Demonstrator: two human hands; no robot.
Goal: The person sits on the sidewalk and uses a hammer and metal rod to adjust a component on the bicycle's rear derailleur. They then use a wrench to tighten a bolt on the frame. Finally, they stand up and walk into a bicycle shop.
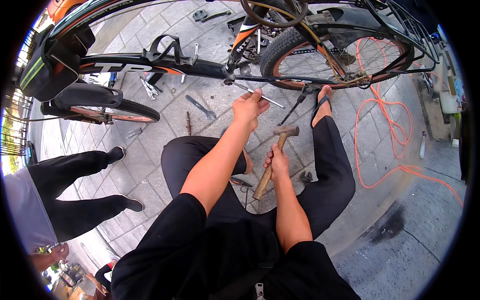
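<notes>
My left hand (248,109) pinches a slim silver metal rod (273,102). The rod's far end reaches to the bottom bracket area of a black and orange bicycle (197,69); I cannot tell whether it touches. In my right hand (278,163) is a hammer (263,184), its wooden handle gripped midway and its worn metal head (286,131) pointing away from me, below the rod and apart from it. The bicycle stands crosswise ahead of me, with its rear wheel (280,50) at the right and its kickstand (296,106) down.
Wrenches (149,89), a flat grey tool (201,106) and a brown rod-like tool (188,123) lie on the paving. Pliers (240,182) rest between my legs. An orange cord (357,145) loops at the right. Another person's dark-trousered legs (75,192) are at the left.
</notes>
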